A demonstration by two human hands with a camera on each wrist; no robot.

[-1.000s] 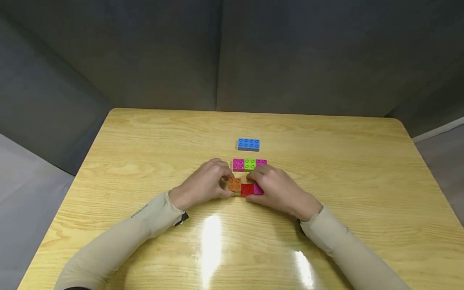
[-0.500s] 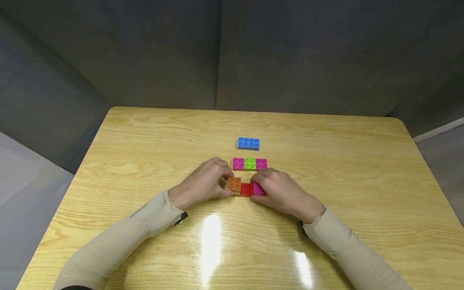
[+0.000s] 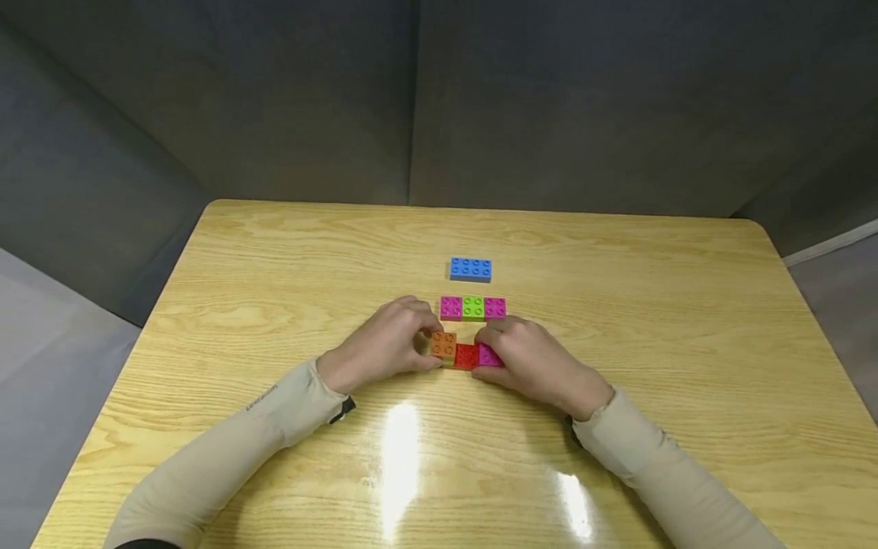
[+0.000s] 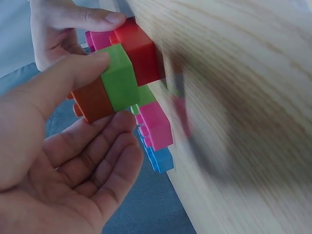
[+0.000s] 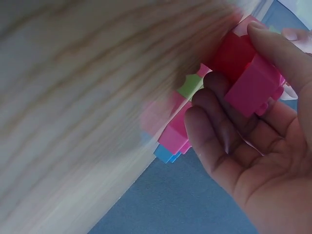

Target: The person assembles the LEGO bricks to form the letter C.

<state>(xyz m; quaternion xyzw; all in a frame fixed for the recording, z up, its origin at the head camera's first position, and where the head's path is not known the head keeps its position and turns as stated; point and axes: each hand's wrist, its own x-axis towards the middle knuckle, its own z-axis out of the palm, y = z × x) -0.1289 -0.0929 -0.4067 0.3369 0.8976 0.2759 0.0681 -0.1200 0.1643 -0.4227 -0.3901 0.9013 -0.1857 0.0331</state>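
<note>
My left hand (image 3: 380,343) pinches a small stack, an orange brick (image 3: 443,345) on top of a green brick (image 4: 119,78), between thumb and fingertips. That stack sits on the left end of a red brick (image 3: 466,355). On the red brick's right end is a pink brick (image 3: 489,356), partly covered by my right hand (image 3: 535,362). The right thumb and fingers grip this pink brick and the red one beneath it from both sides, as the right wrist view shows. Between the two stacked parts, the red studs are exposed.
Just beyond the hands lies a row of bricks, pink (image 3: 450,308), green (image 3: 473,307) and pink (image 3: 495,306), with red showing below. Farther back a blue brick (image 3: 470,270) rests on the wooden table (image 3: 274,252). Dark panels (image 3: 549,107) stand behind the table.
My right hand has shifted slightly right along the red brick, uncovering more red studs and the far pink brick. The left hand keeps its hold with hardly any movement.
</note>
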